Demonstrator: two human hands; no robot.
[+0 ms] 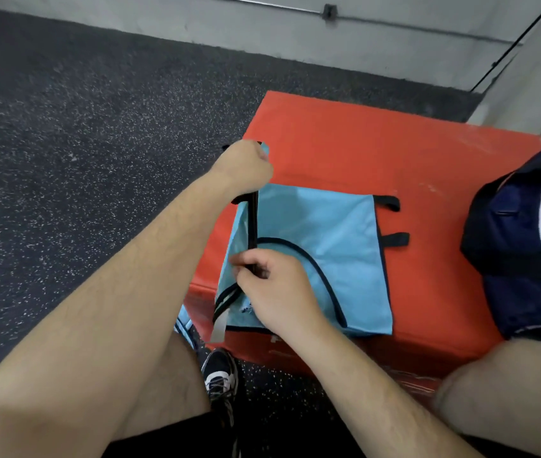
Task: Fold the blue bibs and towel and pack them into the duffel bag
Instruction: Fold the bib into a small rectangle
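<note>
A light blue bib (325, 246) with black trim lies on the red padded box (378, 150), its black straps sticking out on the right. My left hand (246, 166) grips the bib's far left edge and lifts it in a fist. My right hand (272, 289) pinches the same black-trimmed edge nearer to me, so the left side stands up as a fold. The dark navy duffel bag (523, 269) sits open at the right of the box, with white and light blue fabric showing inside.
The box stands on dark speckled rubber floor (81, 143), next to a grey wall at the right. My knees and a black and white shoe (221, 375) are below, close to the box's front. More light blue cloth (185, 320) hangs by my left knee.
</note>
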